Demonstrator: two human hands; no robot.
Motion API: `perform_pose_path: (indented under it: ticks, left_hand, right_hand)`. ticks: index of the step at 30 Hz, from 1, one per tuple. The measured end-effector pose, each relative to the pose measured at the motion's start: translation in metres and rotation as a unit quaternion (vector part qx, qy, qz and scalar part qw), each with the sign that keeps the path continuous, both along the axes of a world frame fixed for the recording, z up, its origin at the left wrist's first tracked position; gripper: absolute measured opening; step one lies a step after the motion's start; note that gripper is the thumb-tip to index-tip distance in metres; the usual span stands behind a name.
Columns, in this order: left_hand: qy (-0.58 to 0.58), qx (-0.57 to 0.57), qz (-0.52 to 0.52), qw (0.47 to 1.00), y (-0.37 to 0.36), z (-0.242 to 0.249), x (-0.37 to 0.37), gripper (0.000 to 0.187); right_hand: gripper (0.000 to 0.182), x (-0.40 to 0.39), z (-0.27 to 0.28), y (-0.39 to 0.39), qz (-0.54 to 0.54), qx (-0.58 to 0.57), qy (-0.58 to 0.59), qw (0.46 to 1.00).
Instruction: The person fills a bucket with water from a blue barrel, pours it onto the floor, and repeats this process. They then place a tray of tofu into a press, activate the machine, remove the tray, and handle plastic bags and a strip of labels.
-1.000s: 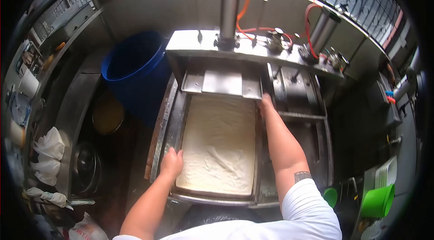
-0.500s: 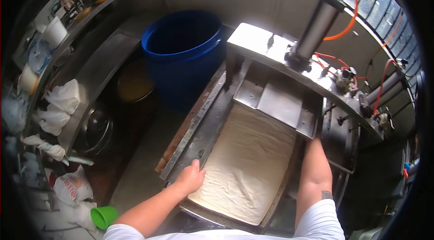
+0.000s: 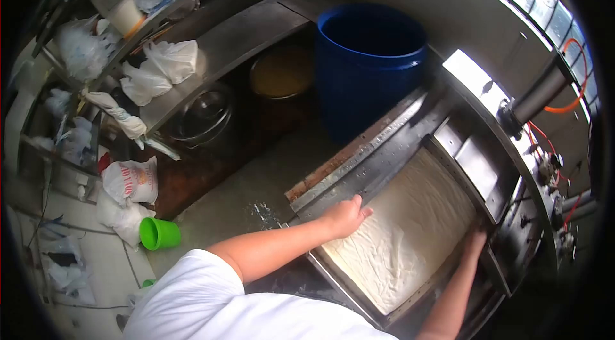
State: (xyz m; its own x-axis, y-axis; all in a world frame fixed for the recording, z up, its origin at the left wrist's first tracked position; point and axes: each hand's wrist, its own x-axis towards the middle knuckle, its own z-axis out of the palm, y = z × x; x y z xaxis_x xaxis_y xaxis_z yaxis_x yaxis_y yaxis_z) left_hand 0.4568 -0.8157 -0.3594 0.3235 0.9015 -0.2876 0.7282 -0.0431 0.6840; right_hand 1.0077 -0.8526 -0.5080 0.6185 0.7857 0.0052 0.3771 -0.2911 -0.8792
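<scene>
A cloth-like, wrinkled cream sheet (image 3: pixel 410 231) lies in a rectangular metal tray frame (image 3: pixel 349 282) in front of me. At the frame's upper left edge is my left hand (image 3: pixel 346 216), its fingers curled against the rim with the thumb showing. My right hand (image 3: pixel 475 239) is at the right edge of the frame, below the metal plate (image 3: pixel 471 164) of the press; its fingers are mostly hidden.
A blue barrel (image 3: pixel 371 77) stands beyond the table. The press cylinder (image 3: pixel 541 93) with orange hoses rises at the upper right. Shelves with white bags (image 3: pixel 170 61) are at the left, above a green bucket (image 3: pixel 160 234) and a printed sack (image 3: pixel 131 181) on the floor.
The view has swung to the left, so the barrel, press and tray appear farther right. My right hand has come down from beside the metal plate along the frame's right edge.
</scene>
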Motion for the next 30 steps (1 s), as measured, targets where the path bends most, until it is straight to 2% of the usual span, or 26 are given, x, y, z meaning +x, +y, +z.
perform_pose_path:
  ticks: [1, 3, 5, 7, 9, 11, 12, 14, 17, 19, 21, 22, 23, 24, 26, 27, 28, 29, 30]
  left_hand:
    - [-0.007, -0.005, -0.014, 1.0, 0.001, 0.0, 0.0, 0.055]
    - [-0.008, -0.007, 0.005, 1.0, 0.001, 0.002, 0.003, 0.056]
    - [0.003, -0.012, 0.007, 1.0, 0.001, 0.004, 0.006, 0.058]
    - [-0.005, 0.012, 0.019, 1.0, 0.001, -0.005, 0.005, 0.059]
    - [-0.008, 0.031, 0.025, 0.999, 0.008, -0.023, 0.002, 0.062]
    - [-0.069, -0.081, 0.083, 0.991, 0.018, -0.036, 0.003, 0.066]
    - [-0.072, -0.077, 0.067, 0.992, 0.016, -0.033, 0.006, 0.066]
    - [-0.098, -0.084, 0.108, 0.986, 0.013, -0.02, 0.007, 0.066]
    - [-0.107, -0.039, 0.099, 0.989, 0.015, -0.021, 0.007, 0.067]
    - [-0.111, -0.056, 0.107, 0.986, 0.026, -0.019, 0.015, 0.063]
    - [-0.176, -0.049, 0.107, 0.977, 0.05, -0.011, 0.035, 0.059]
    - [-0.219, -0.008, 0.1, 0.97, 0.067, -0.016, 0.051, 0.055]
    - [-0.14, 0.013, 0.058, 0.988, 0.091, -0.017, 0.067, 0.055]
    - [-0.058, 0.032, 0.014, 0.998, 0.115, -0.016, 0.083, 0.055]
    - [-0.049, 0.058, 0.007, 0.997, 0.154, -0.011, 0.12, 0.056]
    - [-0.043, 0.053, -0.001, 0.998, 0.19, -0.044, 0.134, 0.054]
    - [-0.041, 0.017, -0.013, 0.999, 0.215, -0.047, 0.149, 0.055]
    - [-0.071, 0.004, -0.026, 0.997, 0.233, -0.037, 0.166, 0.055]
    - [-0.187, -0.047, -0.046, 0.98, 0.256, -0.046, 0.18, 0.052]
  right_hand:
    - [0.05, -0.072, 0.067, -0.045, -0.007, -0.095, -0.018, 0.995]
    - [0.047, -0.164, 0.089, -0.126, -0.061, 0.031, 0.003, 0.998]
    - [0.045, -0.221, 0.094, -0.193, -0.112, -0.036, 0.031, 0.992]
    - [0.043, -0.258, 0.119, -0.224, -0.131, -0.056, 0.084, 0.986]
    - [0.039, -0.279, 0.15, -0.219, -0.149, -0.034, 0.159, 0.975]
    - [0.033, -0.274, 0.123, -0.22, -0.194, -0.027, 0.156, 0.968]
    - [0.029, -0.274, 0.114, -0.221, -0.212, 0.008, 0.131, 0.969]
    - [0.028, -0.273, 0.118, -0.224, -0.217, 0.004, 0.131, 0.967]
    - [0.028, -0.273, 0.104, -0.225, -0.23, 0.017, 0.122, 0.965]
    - [0.028, -0.27, 0.098, -0.222, -0.245, 0.036, 0.096, 0.964]
    - [0.028, -0.255, 0.125, -0.19, -0.243, 0.026, 0.031, 0.969]
    - [0.028, -0.242, 0.129, -0.167, -0.246, 0.032, -0.011, 0.969]
    - [0.029, -0.215, 0.126, -0.148, -0.193, -0.019, 0.006, 0.981]
    - [0.029, -0.197, 0.13, -0.12, -0.187, -0.032, -0.03, 0.981]
    - [0.03, -0.156, 0.126, -0.071, -0.182, -0.032, -0.083, 0.979]
    - [0.033, -0.127, 0.12, -0.049, -0.174, -0.059, -0.086, 0.979]
    - [0.036, -0.1, 0.111, -0.027, -0.168, -0.044, -0.11, 0.979]
    - [0.041, -0.079, 0.112, -0.008, -0.159, -0.033, -0.068, 0.984]
    - [0.044, -0.078, 0.145, 0.012, -0.162, -0.047, 0.051, 0.984]
